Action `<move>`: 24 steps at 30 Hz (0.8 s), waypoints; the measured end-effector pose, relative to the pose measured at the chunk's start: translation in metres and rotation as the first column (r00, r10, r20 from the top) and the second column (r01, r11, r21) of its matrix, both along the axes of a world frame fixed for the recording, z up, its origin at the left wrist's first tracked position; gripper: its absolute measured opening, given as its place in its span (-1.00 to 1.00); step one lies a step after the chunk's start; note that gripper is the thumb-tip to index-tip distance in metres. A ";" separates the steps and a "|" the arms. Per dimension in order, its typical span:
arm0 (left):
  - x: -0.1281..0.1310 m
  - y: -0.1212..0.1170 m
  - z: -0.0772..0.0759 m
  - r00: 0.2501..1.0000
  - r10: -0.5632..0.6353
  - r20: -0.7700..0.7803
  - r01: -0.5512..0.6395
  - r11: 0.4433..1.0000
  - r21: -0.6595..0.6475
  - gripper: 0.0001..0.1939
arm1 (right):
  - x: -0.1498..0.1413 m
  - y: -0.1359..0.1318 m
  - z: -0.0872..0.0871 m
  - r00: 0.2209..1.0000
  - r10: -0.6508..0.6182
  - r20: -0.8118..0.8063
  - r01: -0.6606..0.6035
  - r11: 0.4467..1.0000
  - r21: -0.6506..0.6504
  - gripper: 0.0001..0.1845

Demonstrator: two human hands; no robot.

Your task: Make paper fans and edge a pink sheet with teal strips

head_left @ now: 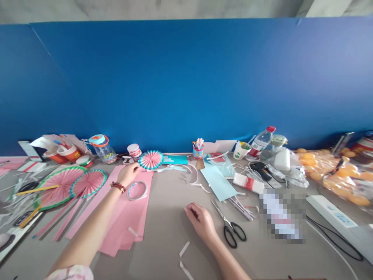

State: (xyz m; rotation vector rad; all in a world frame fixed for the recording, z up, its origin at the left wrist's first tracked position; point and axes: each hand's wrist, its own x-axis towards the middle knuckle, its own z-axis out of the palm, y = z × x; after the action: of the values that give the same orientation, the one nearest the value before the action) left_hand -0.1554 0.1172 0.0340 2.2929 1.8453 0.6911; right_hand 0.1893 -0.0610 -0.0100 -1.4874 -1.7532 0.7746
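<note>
My left hand (128,174) reaches to the back of the table, its fingers closed at the left edge of a round pleated paper fan (151,160). The fan is pink and white with a teal scalloped rim. Beneath that wrist lie pink paper sheets (128,227), with a clear ring-shaped bracelet (137,190) on them. My right hand (201,221) rests on the grey table with its fingers loosely curled, and nothing shows in it. Just to its right are black-handled scissors (230,226), lying with blades partly apart.
Two larger pleated fans (88,182) (62,182) lie at left. Along the blue partition (186,85) stand a plastic jar (104,149), a cup of sticks (197,151) and a water bottle (261,144). Light-blue paper (218,182), a glue gun (260,171) and a power strip (332,210) lie right.
</note>
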 end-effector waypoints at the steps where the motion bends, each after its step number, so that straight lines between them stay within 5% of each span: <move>1: 0.000 0.002 -0.003 1.000 0.000 0.004 0.000 1.000 -0.011 -0.76 | 0.000 0.000 0.000 1.000 -0.001 0.000 0.001 1.000 0.006 -0.63; 8: -0.013 -0.003 0.007 0.996 -0.006 0.092 0.004 1.000 0.025 -0.75 | 0.004 -0.002 0.002 1.000 0.006 0.011 -0.006 1.000 -0.012 -0.66; 12: -0.029 -0.015 0.021 0.983 -0.051 0.174 0.045 0.998 0.036 -0.72 | -0.003 0.013 0.019 0.976 0.132 0.174 -0.134 0.991 0.001 -0.80; 16: -0.040 -0.026 0.032 0.971 -0.045 0.237 0.026 0.996 0.083 -0.70 | -0.040 0.083 0.041 0.866 0.176 0.468 -0.304 0.928 0.215 -0.44; 20: -0.048 -0.037 0.039 0.966 -0.066 0.250 0.036 0.992 0.123 -0.69 | -0.077 0.181 0.042 0.707 0.189 0.682 -0.335 0.938 0.088 -0.03; 24: -0.059 -0.042 0.039 0.969 -0.081 0.233 0.045 0.987 0.155 -0.68 | -0.088 0.241 0.031 0.676 0.219 0.703 -0.358 0.932 0.055 -0.13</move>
State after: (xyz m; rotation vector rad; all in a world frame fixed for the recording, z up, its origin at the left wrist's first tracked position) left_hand -0.2145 0.0748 0.0732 2.2260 1.6565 1.0764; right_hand 0.1018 0.1800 0.0210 -1.4796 -2.5944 0.1545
